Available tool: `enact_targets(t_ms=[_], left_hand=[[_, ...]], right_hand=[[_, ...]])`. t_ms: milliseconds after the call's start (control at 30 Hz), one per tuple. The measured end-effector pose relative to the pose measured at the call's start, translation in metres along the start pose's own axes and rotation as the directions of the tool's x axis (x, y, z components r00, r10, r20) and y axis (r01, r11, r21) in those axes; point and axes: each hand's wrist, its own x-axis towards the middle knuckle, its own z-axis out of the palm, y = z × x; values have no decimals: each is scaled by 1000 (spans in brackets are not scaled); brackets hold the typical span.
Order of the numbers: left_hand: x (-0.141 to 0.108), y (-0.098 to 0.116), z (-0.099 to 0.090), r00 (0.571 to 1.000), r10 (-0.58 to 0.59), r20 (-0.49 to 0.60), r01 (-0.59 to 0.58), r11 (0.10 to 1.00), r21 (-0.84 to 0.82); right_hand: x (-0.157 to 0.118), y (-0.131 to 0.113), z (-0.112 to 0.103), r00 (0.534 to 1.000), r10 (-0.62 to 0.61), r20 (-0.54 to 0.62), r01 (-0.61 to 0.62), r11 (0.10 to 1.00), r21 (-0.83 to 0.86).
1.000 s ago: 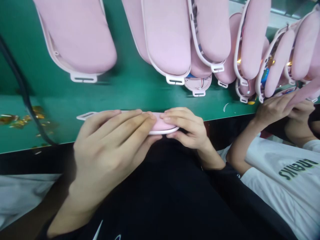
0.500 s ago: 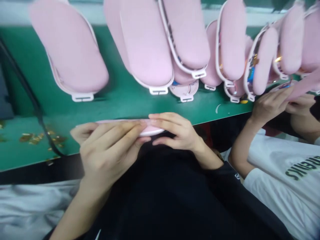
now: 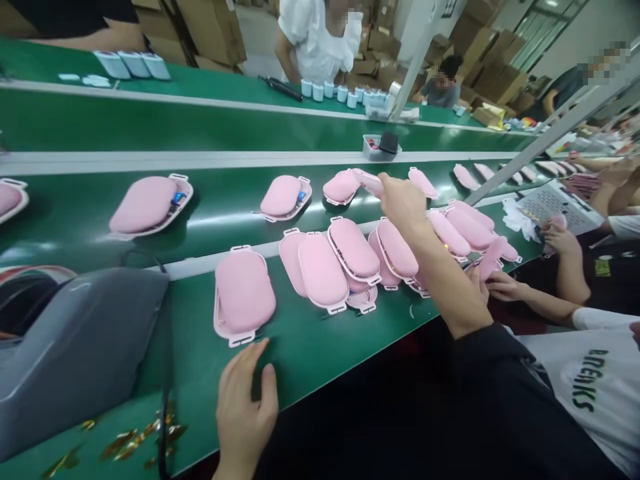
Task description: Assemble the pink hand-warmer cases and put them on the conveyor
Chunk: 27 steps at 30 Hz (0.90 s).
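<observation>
My right hand (image 3: 404, 200) is stretched out over the far belt, its fingers closed on a pink oval case (image 3: 367, 181) held tilted. Right by it on the belt lies another pink case (image 3: 341, 187); I cannot tell whether the two touch. Near the bench's front edge, my left hand (image 3: 247, 397) is empty, with thumb and fingers apart. Its fingertips are just below a pink case with strap loops (image 3: 245, 293). Several such cases (image 3: 323, 270) lie partly stacked in the middle of the bench, some with wiring showing at the rim.
A green belt (image 3: 220, 200) carries spaced cases beyond a pale rail. At left stand a grey housing (image 3: 85, 347) and a black cable (image 3: 166, 387), with gold foil scraps (image 3: 133, 443) in front. A co-worker's hands (image 3: 505, 285) work close on the right. A slanted post (image 3: 530, 150) crosses there.
The pink case I held in both hands near my body is now in my right hand, out over the belt. My left hand has let go and opened. The view has tilted up.
</observation>
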Motion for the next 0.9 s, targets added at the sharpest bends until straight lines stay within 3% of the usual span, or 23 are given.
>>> enact_targets(t_ms=[67,167,300,433,533,633,767,833,867,900], left_hand=[[-2,-1,-1,1000,22,-20,-23,999,-37],[-2,-1,-1,998,53,-42,-56,996,-69],[-1,1,3,996,60,-70,-65,995,-69],[0,5,6,996,61,-60,-63,997,-33],[1,6,8,997,65,-50,-64,998,5],[4,8,10,998,42,-48,-41,998,40],[5,10,8,998,-8,-55,5,998,-55],[0,11,6,997,-50,-56,42,990,-135],[-4,13,4,996,-74,-53,64,984,-169],[-10,15,2,994,-95,-56,82,975,-208]], right_hand=[[42,-1,17,994,34,103,-26,996,-81],[78,2,47,974,6,225,30,987,-158],[116,-5,74,936,-198,292,255,951,-173],[151,-35,90,794,-468,388,519,854,-33],[163,-57,96,713,-575,400,600,797,76],[163,-66,84,712,-620,330,605,780,161],[144,-63,38,835,-542,101,497,819,286],[113,-61,7,868,-496,-20,467,803,372],[88,-61,-9,857,-507,-96,493,751,440],[59,-62,-24,830,-518,-207,530,617,582]])
